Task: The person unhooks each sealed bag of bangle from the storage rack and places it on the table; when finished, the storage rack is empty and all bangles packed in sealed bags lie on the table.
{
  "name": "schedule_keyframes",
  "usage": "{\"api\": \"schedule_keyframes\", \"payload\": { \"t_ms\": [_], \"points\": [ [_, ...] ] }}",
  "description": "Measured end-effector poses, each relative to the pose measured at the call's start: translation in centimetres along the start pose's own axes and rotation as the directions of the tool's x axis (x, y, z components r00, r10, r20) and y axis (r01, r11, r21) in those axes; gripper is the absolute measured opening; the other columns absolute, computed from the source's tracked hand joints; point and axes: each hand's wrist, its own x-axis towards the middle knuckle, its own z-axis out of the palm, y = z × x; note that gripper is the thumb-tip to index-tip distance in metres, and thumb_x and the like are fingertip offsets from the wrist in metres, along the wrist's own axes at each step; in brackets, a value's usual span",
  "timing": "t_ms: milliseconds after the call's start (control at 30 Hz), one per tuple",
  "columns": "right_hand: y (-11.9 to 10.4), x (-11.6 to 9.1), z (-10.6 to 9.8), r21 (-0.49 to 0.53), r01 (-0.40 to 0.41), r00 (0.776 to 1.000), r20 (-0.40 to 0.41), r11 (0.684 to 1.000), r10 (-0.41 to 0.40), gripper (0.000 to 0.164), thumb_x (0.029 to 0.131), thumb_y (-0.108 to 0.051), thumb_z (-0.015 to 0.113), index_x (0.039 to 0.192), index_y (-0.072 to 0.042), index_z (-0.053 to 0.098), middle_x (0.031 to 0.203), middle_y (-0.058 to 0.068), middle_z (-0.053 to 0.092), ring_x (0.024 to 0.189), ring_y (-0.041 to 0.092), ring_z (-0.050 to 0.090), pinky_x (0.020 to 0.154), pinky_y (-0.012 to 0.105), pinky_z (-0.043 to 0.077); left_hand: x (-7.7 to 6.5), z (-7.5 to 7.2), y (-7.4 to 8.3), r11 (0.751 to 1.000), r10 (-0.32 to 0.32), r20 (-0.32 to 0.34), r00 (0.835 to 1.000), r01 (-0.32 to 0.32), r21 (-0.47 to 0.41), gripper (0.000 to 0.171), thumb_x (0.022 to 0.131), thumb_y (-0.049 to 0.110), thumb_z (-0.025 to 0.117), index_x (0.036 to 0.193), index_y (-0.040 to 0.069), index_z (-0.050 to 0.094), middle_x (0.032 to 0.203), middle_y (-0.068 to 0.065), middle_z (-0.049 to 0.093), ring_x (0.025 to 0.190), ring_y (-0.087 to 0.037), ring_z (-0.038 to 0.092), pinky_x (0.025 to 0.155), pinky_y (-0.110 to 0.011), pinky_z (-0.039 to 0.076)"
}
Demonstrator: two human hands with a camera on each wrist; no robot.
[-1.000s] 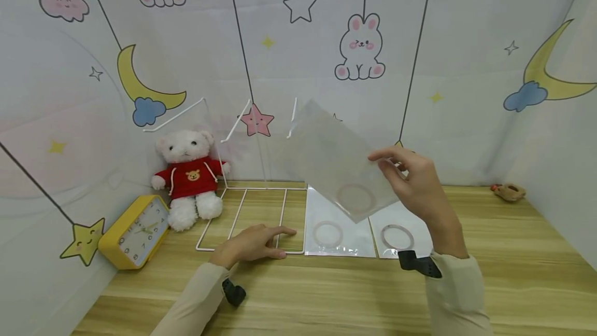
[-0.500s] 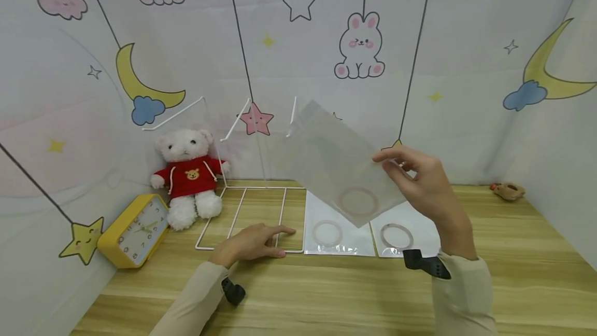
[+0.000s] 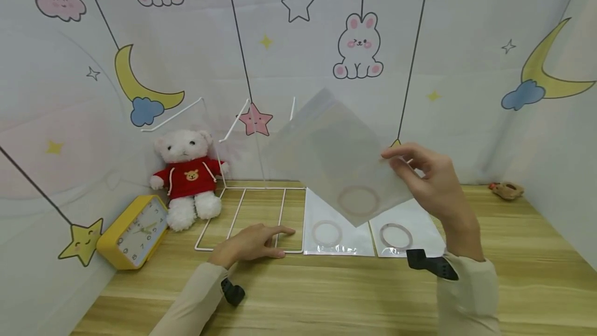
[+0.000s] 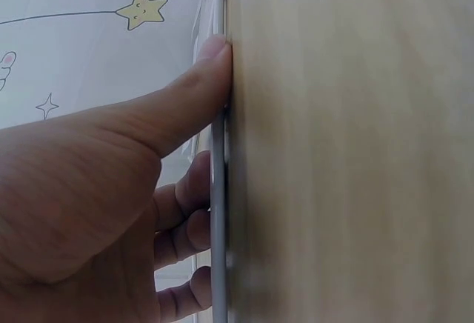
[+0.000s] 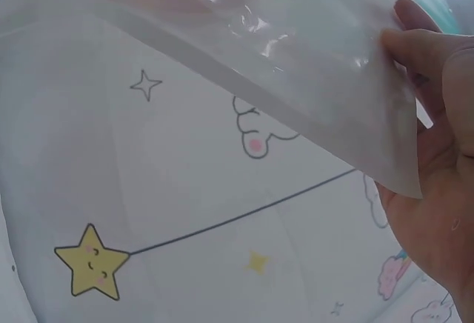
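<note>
In the head view my right hand (image 3: 434, 183) pinches the right edge of a translucent plastic bag (image 3: 333, 149) between thumb and fingers. The bag hangs tilted above the table, and a ring-shaped bangle (image 3: 342, 197) shows through its lower corner. My left hand (image 3: 249, 242) rests on the front right part of a white wire rack (image 3: 236, 214). From the left wrist view, the thumb (image 4: 196, 90) touches a rack wire, with other fingers behind it. Two flat bags (image 3: 352, 240) lie right of the rack, each with a ring inside.
A white teddy bear (image 3: 186, 180) in a red sweater sits left of the rack, beside a yellow alarm clock (image 3: 135, 232). Far right on the table lies a small brown wooden object (image 3: 507, 191). A printed cloth wall (image 3: 303, 56) stands behind the table.
My right hand has moved slightly right with the bag, whose upper part now spreads wider and covers more of the rack's right arm. The left hand stays in place.
</note>
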Motion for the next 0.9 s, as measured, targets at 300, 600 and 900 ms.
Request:
{"api": "schedule_keyframes", "payload": {
  "t_ms": [300, 600, 900],
  "points": [
    [0.1, -0.5, -2.2, -0.045, -0.005, 0.991, -0.132, 0.999, -0.001, 0.028, 0.085, 0.026, 0.059, 0.103, 0.008, 0.071, 0.099, 0.004, 0.072, 0.088, 0.008, 0.063, 0.068, 0.015, 0.045, 0.5, 0.2, 0.2, 1.000, 0.007, 0.006, 1.000, -0.007, -0.007, 0.052, 0.095, 0.035, 0.069, 0.142, 0.018, 0.055, 0.065, 0.011, 0.049, 0.059, -0.002, 0.041, 0.060, -0.025, 0.038],
    [1.4, -1.9, -5.4, -0.154, -0.061, 0.988, -0.153, 0.986, 0.037, 0.023, 0.089, 0.019, 0.061, 0.107, 0.009, 0.070, 0.104, -0.010, 0.070, 0.090, 0.002, 0.063, 0.070, 0.011, 0.046, 0.0, 0.3, -0.2, 1.000, -0.010, -0.008, 1.000, 0.010, -0.005, 0.052, 0.095, 0.036, 0.069, 0.142, 0.019, 0.056, 0.066, 0.011, 0.049, 0.060, -0.003, 0.042, 0.061, -0.027, 0.039],
    [3.4, -3.6, -8.9, -0.271, -0.135, 0.974, -0.211, 0.953, 0.078, 0.023, 0.087, 0.019, 0.061, 0.105, 0.008, 0.071, 0.101, -0.025, 0.067, 0.077, -0.004, 0.058, 0.066, 0.007, 0.040, 0.1, 0.5, -0.3, 0.999, -0.039, 0.008, 0.999, 0.039, -0.005, 0.052, 0.095, 0.038, 0.069, 0.142, 0.022, 0.055, 0.065, 0.012, 0.048, 0.061, -0.003, 0.042, 0.062, -0.027, 0.040]
  ]
}}
